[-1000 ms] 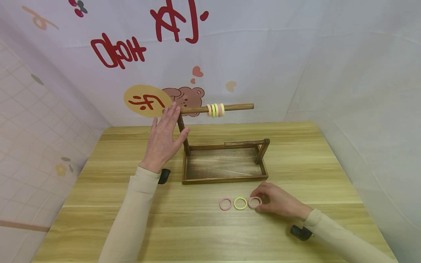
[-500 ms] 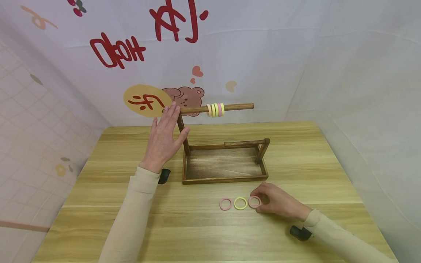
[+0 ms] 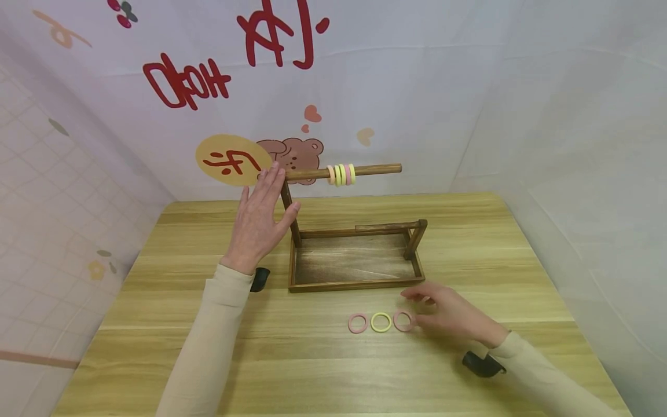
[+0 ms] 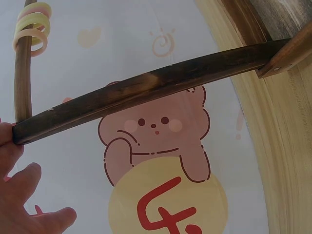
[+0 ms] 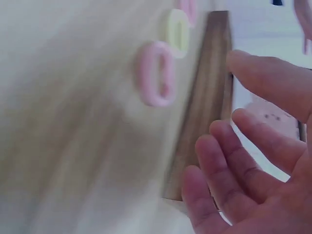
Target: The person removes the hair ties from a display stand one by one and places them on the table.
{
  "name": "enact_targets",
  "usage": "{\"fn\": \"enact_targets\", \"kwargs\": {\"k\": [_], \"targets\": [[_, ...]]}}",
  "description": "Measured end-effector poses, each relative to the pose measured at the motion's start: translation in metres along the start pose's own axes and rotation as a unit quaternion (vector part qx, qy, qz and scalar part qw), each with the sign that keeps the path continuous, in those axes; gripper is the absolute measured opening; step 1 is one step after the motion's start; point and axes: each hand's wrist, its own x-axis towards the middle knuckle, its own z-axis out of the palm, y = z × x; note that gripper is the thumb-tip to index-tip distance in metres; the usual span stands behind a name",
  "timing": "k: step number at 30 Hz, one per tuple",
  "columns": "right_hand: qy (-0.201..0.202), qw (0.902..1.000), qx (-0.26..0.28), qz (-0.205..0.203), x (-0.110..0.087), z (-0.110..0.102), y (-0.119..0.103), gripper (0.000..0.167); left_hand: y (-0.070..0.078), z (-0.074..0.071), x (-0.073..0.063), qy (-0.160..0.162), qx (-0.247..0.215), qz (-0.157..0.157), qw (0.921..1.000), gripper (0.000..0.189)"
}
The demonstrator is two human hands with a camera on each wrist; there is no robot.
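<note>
Three rings lie flat in a row on the table: a pink ring [image 3: 349, 323] at left, a yellow ring [image 3: 372, 322], and another pink ring [image 3: 394, 321] at right. My right hand [image 3: 450, 313] is just beside that right pink ring, fingers spread and holding nothing; the right wrist view shows a gap between fingers and ring [image 5: 146, 75]. My left hand [image 3: 257, 226] rests straight fingers against the top of the wooden rack's tall post [image 3: 288, 200]. From it runs an upper rod [image 3: 383, 169] carrying several yellow, pink and orange rings [image 3: 337, 175].
The rack's shallow tray [image 3: 354, 285] stands behind the loose rings. At its right end rises a short post with a lower rod [image 3: 388, 227] pointing left, bare of rings. A printed cloth [image 3: 417, 87] hangs behind the wooden table [image 3: 312, 370].
My right hand has let go of the right pink ring and drawn slightly back to the right, its fingers opening. The ring stays in the row. My left hand has not moved.
</note>
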Motion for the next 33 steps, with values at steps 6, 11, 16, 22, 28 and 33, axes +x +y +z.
{"fn": "enact_targets", "kwargs": {"k": [6, 11, 16, 22, 28, 33], "targets": [[0.041, 0.9986, 0.034, 0.000, 0.012, -0.017, -0.015, 0.037, -0.001, 0.000, -0.001, 0.000, -0.001, -0.003, 1.0000, 0.075], [0.072, 0.9939, 0.081, 0.018, 0.024, -0.028, -0.032, 0.032, 0.000, 0.000, -0.001, -0.004, 0.000, -0.003, 1.0000, 0.075], [0.100, 0.9882, 0.114, 0.020, 0.037, -0.032, -0.047, 0.030, 0.000, 0.000, -0.002, -0.005, 0.001, -0.004, 1.0000, 0.075], [0.131, 0.9759, 0.169, 0.044, 0.055, -0.034, -0.064, 0.030, 0.000, -0.001, -0.002, -0.007, 0.004, -0.004, 1.0000, 0.074], [0.173, 0.9570, 0.227, 0.049, 0.076, -0.035, -0.077, 0.039, 0.001, -0.002, -0.002, -0.008, 0.005, -0.004, 0.9999, 0.075], [0.209, 0.9460, 0.244, 0.044, 0.093, -0.034, -0.087, 0.043, 0.002, -0.001, -0.001, -0.009, 0.004, -0.005, 0.9999, 0.075]]}}
